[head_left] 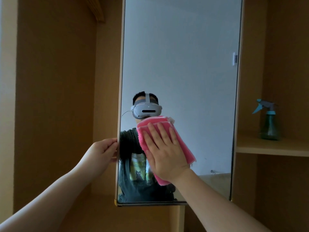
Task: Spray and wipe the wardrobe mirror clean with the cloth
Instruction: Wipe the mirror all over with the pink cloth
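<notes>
Fingers (pixel 160 133) flat, right hand (pixel 164 154) presses cloth (pixel 184 144) low on mirror (pixel 184 64); left hand (pixel 102 151) grips left edge.

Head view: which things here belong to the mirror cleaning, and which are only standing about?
For the job: mirror; pink cloth under the flat right hand; left hand gripping the mirror's edge; spray bottle on the shelf.
Only about: shelf; wooden rail at upper left; white tag at the mirror's right edge.

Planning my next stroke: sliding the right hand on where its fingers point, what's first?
Probably only bare mirror; the right hand, flat on the cloth, looks unobstructed up the glass.
</notes>
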Available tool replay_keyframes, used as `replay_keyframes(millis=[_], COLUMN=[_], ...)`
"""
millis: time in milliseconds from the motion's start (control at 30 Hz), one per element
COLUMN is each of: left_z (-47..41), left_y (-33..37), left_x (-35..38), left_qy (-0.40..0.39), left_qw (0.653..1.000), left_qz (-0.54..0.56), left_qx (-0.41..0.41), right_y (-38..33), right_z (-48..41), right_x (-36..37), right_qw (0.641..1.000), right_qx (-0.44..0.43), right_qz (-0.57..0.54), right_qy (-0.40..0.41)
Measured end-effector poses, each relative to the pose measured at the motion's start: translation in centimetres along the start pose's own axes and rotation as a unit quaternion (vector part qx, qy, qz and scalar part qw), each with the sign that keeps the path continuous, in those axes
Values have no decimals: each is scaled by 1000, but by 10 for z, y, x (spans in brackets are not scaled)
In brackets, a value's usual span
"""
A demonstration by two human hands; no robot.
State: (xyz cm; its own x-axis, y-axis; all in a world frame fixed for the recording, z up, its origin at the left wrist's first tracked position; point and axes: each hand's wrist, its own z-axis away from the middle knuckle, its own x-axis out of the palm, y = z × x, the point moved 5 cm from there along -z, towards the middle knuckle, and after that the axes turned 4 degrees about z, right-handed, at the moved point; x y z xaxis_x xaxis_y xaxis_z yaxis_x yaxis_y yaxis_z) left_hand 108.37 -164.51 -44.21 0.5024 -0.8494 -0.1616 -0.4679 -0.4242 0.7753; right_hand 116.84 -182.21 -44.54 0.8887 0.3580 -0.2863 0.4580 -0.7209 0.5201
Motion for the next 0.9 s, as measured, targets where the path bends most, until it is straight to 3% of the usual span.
replay_keyframes(millis=[200, 467, 900], left_z=[0, -1, -3], left_y=[0, 0, 4], left_x=[0, -1, -2], left_qy=[5, -6, 44], left_qw=[1000, 999, 987], left_qz=[-9, -44, -150], left_qx=[-2, 0, 20], right_y=[35, 108, 81], right_z=[-24, -63, 2], right_x=[-12, -41, -17], right_qw=[1000, 990, 989], right_qx=[11, 139, 142], right_qz=[-2, 9, -13], right_qy=[16, 36, 32])
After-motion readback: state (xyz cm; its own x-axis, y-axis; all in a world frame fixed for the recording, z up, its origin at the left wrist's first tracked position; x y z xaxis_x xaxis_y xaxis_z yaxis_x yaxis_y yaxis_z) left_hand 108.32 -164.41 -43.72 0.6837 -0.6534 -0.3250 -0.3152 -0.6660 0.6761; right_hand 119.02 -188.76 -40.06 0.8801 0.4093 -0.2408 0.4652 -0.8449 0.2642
